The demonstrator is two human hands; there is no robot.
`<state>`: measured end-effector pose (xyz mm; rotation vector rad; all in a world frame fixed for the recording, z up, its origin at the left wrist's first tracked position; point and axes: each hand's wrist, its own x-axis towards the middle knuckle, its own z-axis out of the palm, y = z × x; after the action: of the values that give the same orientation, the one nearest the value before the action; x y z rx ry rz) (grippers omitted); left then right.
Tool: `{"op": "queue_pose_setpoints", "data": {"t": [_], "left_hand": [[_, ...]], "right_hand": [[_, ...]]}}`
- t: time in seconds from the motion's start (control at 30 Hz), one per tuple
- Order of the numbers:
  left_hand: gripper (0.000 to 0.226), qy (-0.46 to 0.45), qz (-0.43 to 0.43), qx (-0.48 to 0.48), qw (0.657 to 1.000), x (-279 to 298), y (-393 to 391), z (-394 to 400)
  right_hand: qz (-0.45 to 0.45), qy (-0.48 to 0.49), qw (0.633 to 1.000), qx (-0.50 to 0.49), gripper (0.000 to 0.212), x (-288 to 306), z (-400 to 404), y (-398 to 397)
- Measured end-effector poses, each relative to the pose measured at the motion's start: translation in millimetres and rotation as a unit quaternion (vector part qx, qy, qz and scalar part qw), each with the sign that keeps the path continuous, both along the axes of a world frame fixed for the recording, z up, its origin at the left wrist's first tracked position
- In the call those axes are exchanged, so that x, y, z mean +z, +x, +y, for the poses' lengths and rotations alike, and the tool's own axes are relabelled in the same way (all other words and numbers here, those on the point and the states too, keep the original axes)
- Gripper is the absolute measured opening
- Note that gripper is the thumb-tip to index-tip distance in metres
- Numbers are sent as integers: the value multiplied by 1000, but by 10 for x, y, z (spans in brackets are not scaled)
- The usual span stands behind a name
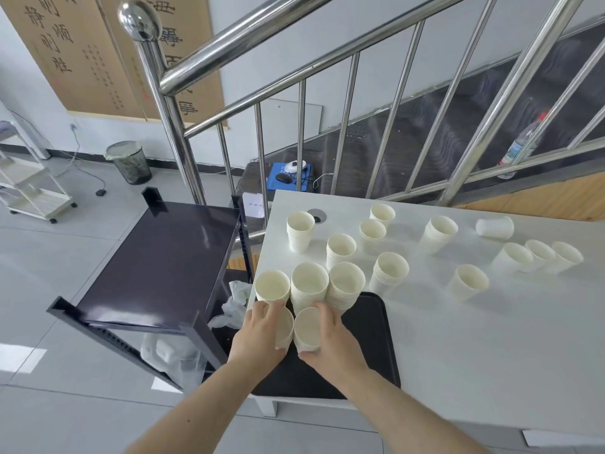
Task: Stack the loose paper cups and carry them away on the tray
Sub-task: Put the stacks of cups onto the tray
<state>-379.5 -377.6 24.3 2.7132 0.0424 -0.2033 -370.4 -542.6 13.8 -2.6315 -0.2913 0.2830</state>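
A black tray [370,342] lies at the near left corner of the white table [474,339]. On the tray's far end stand three stacks of white paper cups [309,283]. My left hand [258,335] grips one cup stack [285,326] above the tray. Right beside it, my right hand [334,339] grips another cup stack [307,327]. More stacks and single cups [389,270] stand scattered across the table, and one cup [494,227] lies on its side at the back.
A dark shelf unit [163,263] stands left of the table, with plastic bags below it. A steel stair railing [294,93] runs behind the table. A bin [129,162] and a white rack [29,188] stand on the tiled floor.
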Motion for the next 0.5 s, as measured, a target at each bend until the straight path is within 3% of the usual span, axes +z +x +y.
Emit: {"op": "queue_pose_setpoints", "data": {"t": [0.3, 0.5], "left_hand": [[84, 17, -24, -12, 1000, 117, -48, 4], [70, 54, -39, -31, 997, 341, -87, -158]], "right_hand": [[-9, 17, 1000, 5, 88, 59, -89, -56], [-26, 29, 999, 21, 76, 192, -278, -94]]}}
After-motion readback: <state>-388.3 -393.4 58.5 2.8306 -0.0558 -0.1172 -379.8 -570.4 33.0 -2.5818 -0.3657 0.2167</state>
